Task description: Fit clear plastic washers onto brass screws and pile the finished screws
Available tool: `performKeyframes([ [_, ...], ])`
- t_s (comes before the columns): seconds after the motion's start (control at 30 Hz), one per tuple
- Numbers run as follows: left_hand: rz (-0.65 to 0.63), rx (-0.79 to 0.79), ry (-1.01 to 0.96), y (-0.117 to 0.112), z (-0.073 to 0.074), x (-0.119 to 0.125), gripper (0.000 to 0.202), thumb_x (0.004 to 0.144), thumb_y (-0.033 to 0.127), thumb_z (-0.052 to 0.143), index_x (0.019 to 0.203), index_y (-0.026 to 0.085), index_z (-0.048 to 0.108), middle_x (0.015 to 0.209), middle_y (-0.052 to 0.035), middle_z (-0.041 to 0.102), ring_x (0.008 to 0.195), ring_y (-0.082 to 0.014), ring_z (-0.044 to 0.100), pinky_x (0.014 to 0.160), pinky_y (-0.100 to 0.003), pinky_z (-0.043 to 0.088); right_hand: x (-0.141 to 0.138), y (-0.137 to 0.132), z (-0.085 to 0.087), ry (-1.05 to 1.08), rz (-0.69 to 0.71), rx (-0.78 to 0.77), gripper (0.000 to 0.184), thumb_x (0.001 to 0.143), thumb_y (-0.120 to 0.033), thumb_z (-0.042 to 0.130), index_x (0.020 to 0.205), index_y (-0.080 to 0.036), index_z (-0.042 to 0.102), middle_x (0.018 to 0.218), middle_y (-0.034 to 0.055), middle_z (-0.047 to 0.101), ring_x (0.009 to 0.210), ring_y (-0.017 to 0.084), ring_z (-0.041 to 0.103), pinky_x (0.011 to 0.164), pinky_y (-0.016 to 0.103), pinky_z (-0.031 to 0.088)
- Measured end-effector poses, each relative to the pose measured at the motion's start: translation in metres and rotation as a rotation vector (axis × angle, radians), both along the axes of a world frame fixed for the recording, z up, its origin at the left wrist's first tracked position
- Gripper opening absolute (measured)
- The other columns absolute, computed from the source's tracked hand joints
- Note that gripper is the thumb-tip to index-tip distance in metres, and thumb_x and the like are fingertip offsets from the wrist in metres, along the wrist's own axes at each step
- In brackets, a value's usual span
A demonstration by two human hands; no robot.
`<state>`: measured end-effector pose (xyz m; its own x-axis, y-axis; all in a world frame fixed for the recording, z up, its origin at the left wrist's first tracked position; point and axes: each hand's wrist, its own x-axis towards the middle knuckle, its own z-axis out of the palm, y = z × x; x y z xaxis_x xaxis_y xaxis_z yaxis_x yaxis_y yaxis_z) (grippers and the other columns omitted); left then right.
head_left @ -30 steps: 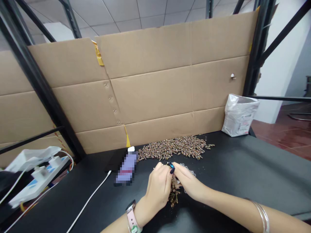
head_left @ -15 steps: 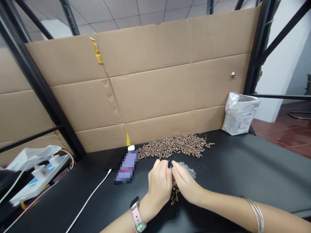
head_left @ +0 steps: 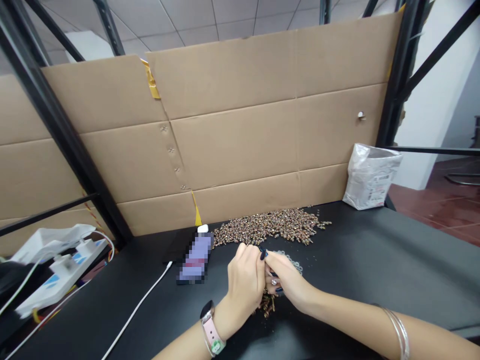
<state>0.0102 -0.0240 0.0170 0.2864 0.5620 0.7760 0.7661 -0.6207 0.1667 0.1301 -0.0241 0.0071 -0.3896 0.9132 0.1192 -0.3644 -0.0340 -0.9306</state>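
My left hand [head_left: 245, 277] is closed, its fingers curled, with a pink-strapped watch [head_left: 210, 325] at the wrist. Against its fingertips presses my right hand [head_left: 290, 280], also closed, with dark nails and a ring showing. Whatever is pinched between them is hidden by the fingers. Below and partly behind the hands lies a small heap of brass-coloured screws [head_left: 267, 304]. Flat grey washers [head_left: 296, 263] show just beyond my right hand, which covers part of them. A wide pile of similar small brass-coloured screws [head_left: 270, 225] spreads along the cardboard.
A phone [head_left: 195, 257] lies left of the hands, near a white cable [head_left: 137, 310]. At the far left is a power strip [head_left: 62, 280] with plugs. A white plastic bag [head_left: 371, 177] stands at the back right, beside the cardboard wall [head_left: 240, 140].
My right hand has turned slightly, so its curled lower fingers and ring now show. The left hand stays almost in place, and more of the small screw heap is visible beneath it.
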Motion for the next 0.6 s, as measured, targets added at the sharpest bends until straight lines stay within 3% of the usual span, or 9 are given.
performKeyframes([
  [0.2,0.017,-0.042,-0.021,0.0,-0.005,0.003,0.026,0.092,0.018,0.026,0.067,0.02,0.03,0.065,-0.0006,0.041,0.064,-0.0163,0.039,0.055,-0.029,0.026,-0.002,-0.005,0.0,0.142,0.021,-0.101,0.04,0.074,-0.048,0.061,0.065,-0.019,0.034,0.059,-0.0077,0.029,0.046,0.004,0.022,0.042,0.016,0.017],
  [0.33,0.03,-0.077,-0.062,-0.001,-0.005,0.003,0.026,0.091,0.014,0.025,0.067,0.02,0.031,0.065,0.0,0.04,0.064,-0.0155,0.039,0.057,-0.029,0.027,-0.002,-0.005,-0.003,0.11,0.02,-0.002,0.039,0.078,-0.05,0.057,0.066,-0.019,0.036,0.059,-0.0066,0.029,0.049,0.006,0.023,0.043,0.019,0.017],
  [0.47,0.01,-0.039,0.029,-0.004,0.0,-0.001,0.025,0.091,0.017,0.025,0.068,0.02,0.033,0.066,-0.0015,0.042,0.065,-0.0172,0.039,0.056,-0.03,0.026,-0.002,-0.009,-0.002,0.024,-0.055,0.122,0.036,0.083,-0.052,0.051,0.07,-0.02,0.039,0.06,-0.0058,0.032,0.052,0.008,0.026,0.046,0.021,0.022],
  [0.6,-0.03,0.014,0.105,-0.004,0.003,-0.005,0.021,0.09,0.023,0.027,0.072,0.02,0.037,0.072,-0.0046,0.045,0.07,-0.0194,0.039,0.059,-0.032,0.029,-0.003,-0.012,0.002,0.001,0.016,0.093,0.038,0.083,-0.053,0.049,0.069,-0.021,0.035,0.057,-0.0071,0.028,0.049,0.007,0.02,0.045,0.021,0.017],
])
